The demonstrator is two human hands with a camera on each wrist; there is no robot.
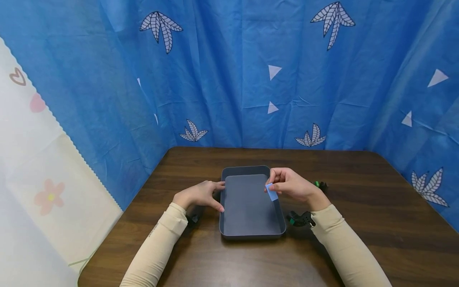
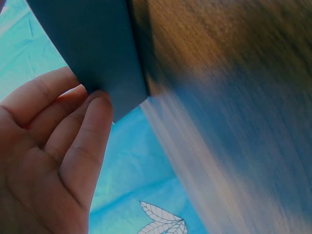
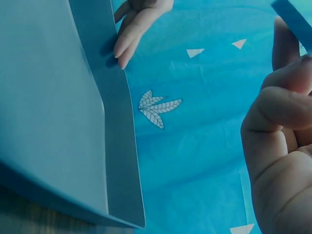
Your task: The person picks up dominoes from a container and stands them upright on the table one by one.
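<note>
A dark grey rectangular tray [image 1: 251, 231] with low walls lies on the wooden table. At its left wall is my left hand [image 1: 201, 195], its fingertips over the rim and the thumb against the side; the left wrist view shows the hand [image 2: 53, 136] gripping the tray wall [image 2: 97, 53]. Above the right rim, my right hand [image 1: 292, 185] pinches a small light blue rectangular piece [image 1: 273, 193] between thumb and fingers. The right wrist view catches only part of that blue piece [image 3: 295, 22], so its exact kind is unclear.
The brown wooden table [image 1: 358, 191] extends on both sides of the tray. Behind it hangs a blue curtain [image 1: 222, 79] with leaf prints, and a pale flowered cloth [image 1: 46, 159] hangs at the left. Black straps with green parts [image 1: 301, 219] sit by the right wrist.
</note>
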